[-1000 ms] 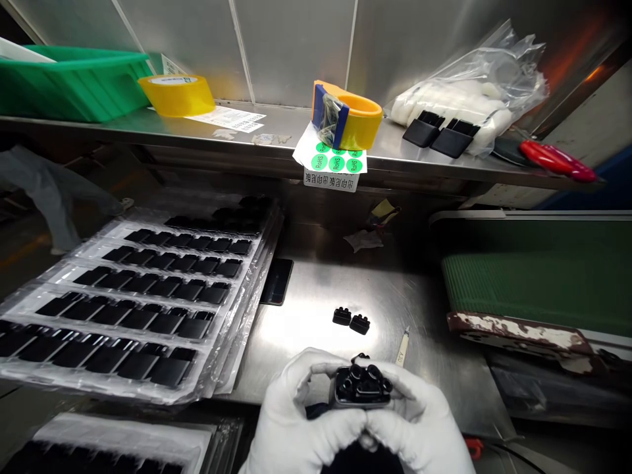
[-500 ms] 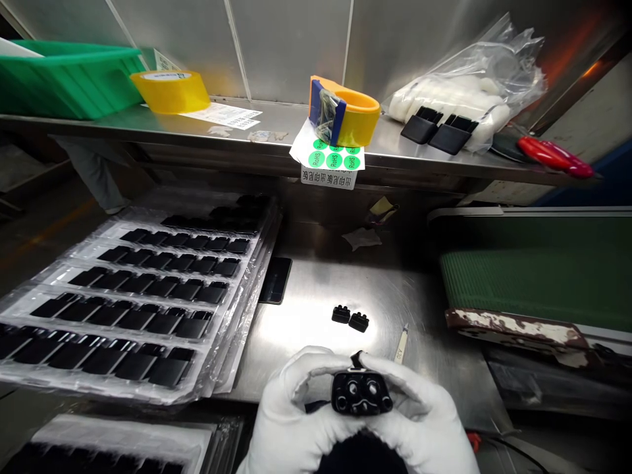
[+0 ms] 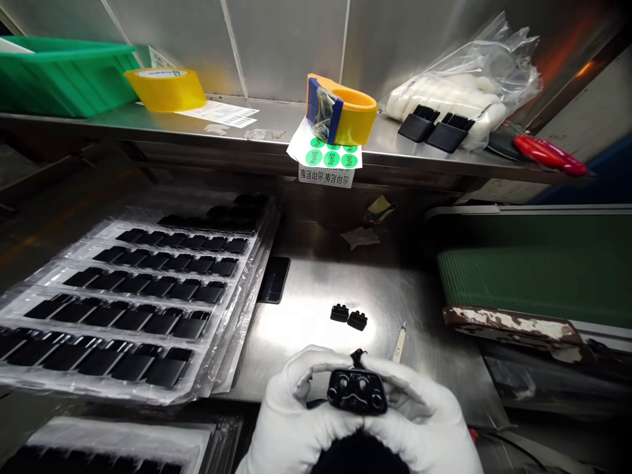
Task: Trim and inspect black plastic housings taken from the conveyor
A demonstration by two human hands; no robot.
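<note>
Metal worktop (image 3: 301, 326) beneath and ahead of you, its surface catching a bright patch of light just past your hands. Both hands white-gloved, at the near edge. Your left hand (image 3: 296, 411) is curled, fingers bent round in a loose arch; your right hand (image 3: 422, 415) mirrors it. Between the two, pinched by thumbs and fingertips from both sides: a black moulded part (image 3: 357, 391), rounded-rectangular, glossy raised rings facing you. Small black tab (image 3: 357, 358) stands up at its far side, by your fingertips.

Low and left of your left hand: lower tray stack (image 3: 123, 429) with black pieces, cut off by the view. Just beyond your right fingertips: slim pale tool (image 3: 399, 345), narrow tip pointing away from you. Ahead of your fingertips, a little farther: two small black pieces (image 3: 348, 316), close side by side.

Left of your left hand and reaching away: upper tray stack (image 3: 203, 359), black pieces set in rows, clear film about it. Dark flat slab (image 3: 274, 280) beside its right edge. Right of and beyond your right hand: green conveyor belt (image 3: 538, 263), side rail chipped.

Farthest, above your hands: metal shelf (image 3: 279, 117), carrying green bin (image 3: 74, 79), yellow tape roll (image 3: 168, 92), tape dispenser (image 3: 348, 115), bagged white items (image 3: 444, 95) and a red-handled tool (image 3: 550, 155).
</note>
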